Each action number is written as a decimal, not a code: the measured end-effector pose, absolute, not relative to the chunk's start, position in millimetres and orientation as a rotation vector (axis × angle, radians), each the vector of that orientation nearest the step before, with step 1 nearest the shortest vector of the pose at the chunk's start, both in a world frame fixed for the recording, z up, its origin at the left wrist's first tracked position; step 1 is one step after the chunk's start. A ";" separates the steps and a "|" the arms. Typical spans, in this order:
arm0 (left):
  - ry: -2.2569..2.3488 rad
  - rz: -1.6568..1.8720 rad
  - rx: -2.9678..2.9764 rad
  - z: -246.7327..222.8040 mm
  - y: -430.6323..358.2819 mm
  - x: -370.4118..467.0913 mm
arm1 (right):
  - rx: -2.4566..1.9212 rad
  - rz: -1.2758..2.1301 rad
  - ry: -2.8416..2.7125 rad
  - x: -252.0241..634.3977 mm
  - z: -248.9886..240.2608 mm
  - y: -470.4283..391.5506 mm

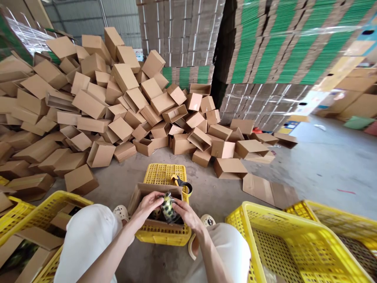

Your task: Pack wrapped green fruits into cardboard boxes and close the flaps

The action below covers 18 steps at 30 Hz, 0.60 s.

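Between my left hand and my right hand is a clear plastic packet with yellow-green and dark contents; what exactly is inside I cannot make out. The fingers of both hands are closed on its sides. Below it stands an open cardboard box, where part of a similar packet shows. The box rests on a yellow plastic crate set between my knees. At the box's far right corner lies a black and yellow tape dispenser.
A large heap of open cardboard boxes spreads ahead and left. Yellow crates flank me, one on the right and one on the left holding boxes. Tall stacks of flattened cartons rise behind. A flat cardboard piece lies on the floor.
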<state>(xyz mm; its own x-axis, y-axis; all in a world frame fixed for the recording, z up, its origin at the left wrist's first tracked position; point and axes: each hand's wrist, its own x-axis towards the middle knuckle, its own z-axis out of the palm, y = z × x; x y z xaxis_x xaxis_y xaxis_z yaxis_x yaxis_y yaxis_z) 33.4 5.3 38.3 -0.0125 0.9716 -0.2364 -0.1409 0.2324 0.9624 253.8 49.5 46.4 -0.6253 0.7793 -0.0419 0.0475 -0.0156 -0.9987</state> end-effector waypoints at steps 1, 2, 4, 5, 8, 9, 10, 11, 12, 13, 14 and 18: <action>1.246 1.124 0.931 38.8 6.1 32.6 | -0.858 1.702 -1.721 253.3 45.1 49.1; 1.259 1.129 0.942 39.0 6.7 32.4 | -0.849 1.708 -1.737 252.6 43.9 48.6; 1.288 1.169 0.935 38.0 7.1 33.7 | -0.843 1.691 -1.757 251.0 42.1 47.8; 1.305 1.218 0.907 36.8 7.1 35.3 | -0.851 1.667 -1.760 250.0 41.7 47.7; 1.363 1.432 0.705 31.7 6.2 44.7 | -0.895 1.566 -1.750 247.0 41.1 49.4; 1.376 1.488 0.630 30.1 6.0 49.1 | -0.907 1.539 -1.749 246.0 40.8 50.6; 1.385 1.527 0.571 29.0 5.9 53.5 | -0.917 1.520 -1.749 245.1 40.3 51.8; 1.393 1.553 0.533 28.3 6.0 57.7 | -0.928 1.506 -1.740 244.5 39.6 52.9; 1.400 1.572 0.517 28.2 6.4 61.2 | -0.944 1.502 -1.713 244.2 38.8 53.9; 1.409 1.590 0.515 28.5 6.9 63.6 | -0.957 1.516 -1.662 244.2 37.9 54.5; 1.425 1.607 0.524 29.1 7.5 64.8 | -0.960 1.557 -1.594 244.5 37.1 54.7; 1.525 1.638 0.610 31.5 8.3 58.7 | -0.887 1.825 -1.348 247.0 34.6 52.3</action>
